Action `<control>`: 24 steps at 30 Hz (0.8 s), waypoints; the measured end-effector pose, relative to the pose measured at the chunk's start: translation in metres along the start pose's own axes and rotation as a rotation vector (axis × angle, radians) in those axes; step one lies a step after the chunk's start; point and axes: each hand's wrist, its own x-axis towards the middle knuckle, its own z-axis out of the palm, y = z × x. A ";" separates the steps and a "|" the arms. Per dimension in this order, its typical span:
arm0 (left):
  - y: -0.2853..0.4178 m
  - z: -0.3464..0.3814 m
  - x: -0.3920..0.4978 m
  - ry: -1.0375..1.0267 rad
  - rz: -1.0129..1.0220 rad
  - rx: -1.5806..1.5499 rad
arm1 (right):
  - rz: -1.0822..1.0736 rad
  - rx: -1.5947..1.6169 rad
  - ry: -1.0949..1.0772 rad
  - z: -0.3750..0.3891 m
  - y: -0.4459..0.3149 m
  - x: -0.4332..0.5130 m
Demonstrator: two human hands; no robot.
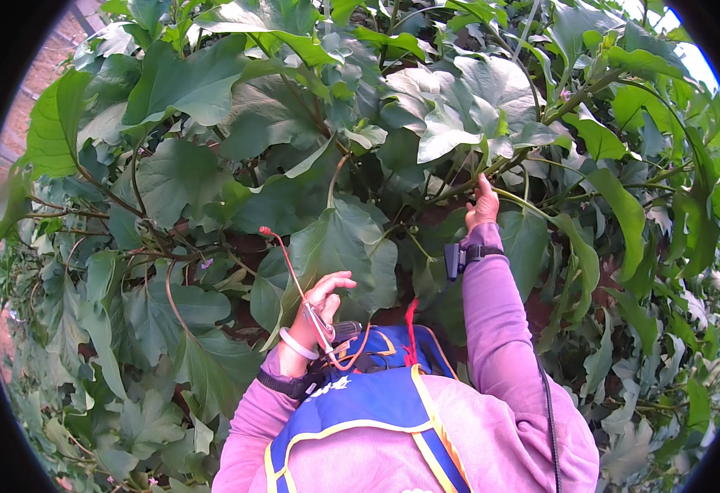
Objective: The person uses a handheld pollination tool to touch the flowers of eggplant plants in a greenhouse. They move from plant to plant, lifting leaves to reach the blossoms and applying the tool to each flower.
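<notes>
A thin spray wand (292, 271) with a small red nozzle tip slants up and left from my left hand (320, 305). I hold its handle against the palm, with the fingers bent and partly apart. A dark, cylindrical part (345, 331) sits beside that hand. Just above it hangs a broad eggplant leaf (335, 243). Farther up on the right, my right hand (483, 206) grips a green plant branch (507, 165), thumb upward; leaves and the hand itself hide the other fingers.
Dense leafy plants surround me, with a small purple flower (206, 263) at left. A blue apron (360, 400) with yellow trim covers my front. A red strap (410, 326) hangs between my arms. A black cable (548, 419) runs along my right sleeve from a wrist device (456, 261).
</notes>
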 end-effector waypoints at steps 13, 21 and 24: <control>0.000 0.008 -0.002 0.053 -0.012 -0.044 | -0.435 -0.143 0.045 -0.003 0.013 0.012; 0.001 0.022 -0.002 0.088 -0.085 -0.025 | -0.526 -0.238 0.152 0.009 0.020 0.004; 0.000 0.023 0.001 0.093 -0.081 -0.017 | -0.601 -0.209 0.103 0.010 0.019 0.000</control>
